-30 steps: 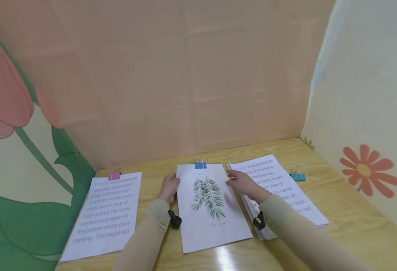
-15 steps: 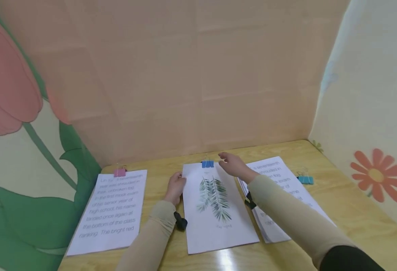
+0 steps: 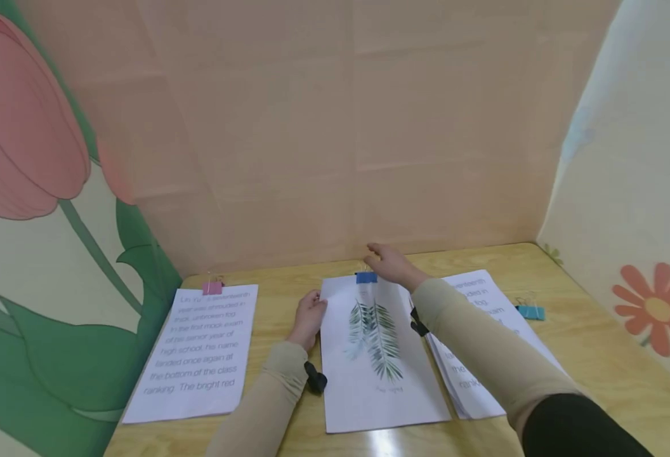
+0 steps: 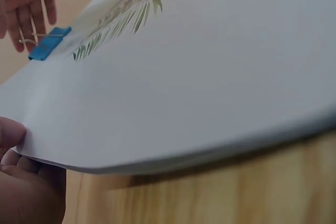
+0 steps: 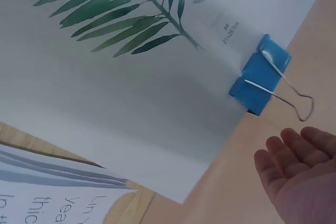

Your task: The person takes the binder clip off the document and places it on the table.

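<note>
In the middle lies a paper stack (image 3: 386,393) with green palm leaves printed on its top sheet. A blue binder clip (image 3: 366,277) sits on its far edge, its wire handle sticking out in the right wrist view. My left hand (image 3: 309,317) pinches the stack's left edge, thumb on top and fingers beneath, as the left wrist view shows. Just right of the clip, my right hand (image 3: 396,265) is held with fingers extended. The right wrist view shows a small gap between those fingertips (image 5: 261,156) and the wire handle.
A text stack (image 3: 192,355) with a pink binder clip (image 3: 212,288) lies at the left. Another text stack (image 3: 472,393) lies at the right, partly under my right forearm. A teal binder clip (image 3: 531,312) rests on the wooden table (image 3: 575,355) beyond it.
My right hand has left the stack's right edge and moved up and left to beside the blue binder clip. My left hand still holds the left edge. The head view has shifted slightly.
</note>
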A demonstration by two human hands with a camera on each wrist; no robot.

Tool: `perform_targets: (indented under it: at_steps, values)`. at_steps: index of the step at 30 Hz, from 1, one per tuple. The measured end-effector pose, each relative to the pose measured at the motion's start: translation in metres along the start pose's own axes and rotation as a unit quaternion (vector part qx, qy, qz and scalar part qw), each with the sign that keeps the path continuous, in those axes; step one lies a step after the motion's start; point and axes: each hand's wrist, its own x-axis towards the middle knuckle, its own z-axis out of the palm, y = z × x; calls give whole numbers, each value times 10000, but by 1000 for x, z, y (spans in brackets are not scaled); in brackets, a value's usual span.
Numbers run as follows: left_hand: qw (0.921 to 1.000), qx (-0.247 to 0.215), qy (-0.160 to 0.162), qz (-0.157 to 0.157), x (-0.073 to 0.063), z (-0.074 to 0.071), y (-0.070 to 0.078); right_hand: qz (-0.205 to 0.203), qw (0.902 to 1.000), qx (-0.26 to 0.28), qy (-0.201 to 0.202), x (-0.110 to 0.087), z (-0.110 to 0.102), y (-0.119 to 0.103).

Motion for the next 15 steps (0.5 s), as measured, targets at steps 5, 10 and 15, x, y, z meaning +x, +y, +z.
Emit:
perform_targets:
  at_steps: [5,10,15]
  values:
    - [9998,-158,-148,48,-3,6,1,212,9990,289,-252,-5,-1,4]
    - [9993,-272,-269,60,-3,12,2,132,9978,540,-354,-11,-3,4]
    - [9994,-256,-243,16,-2,14,2,100,9970,685,-333,-14,-6,11]
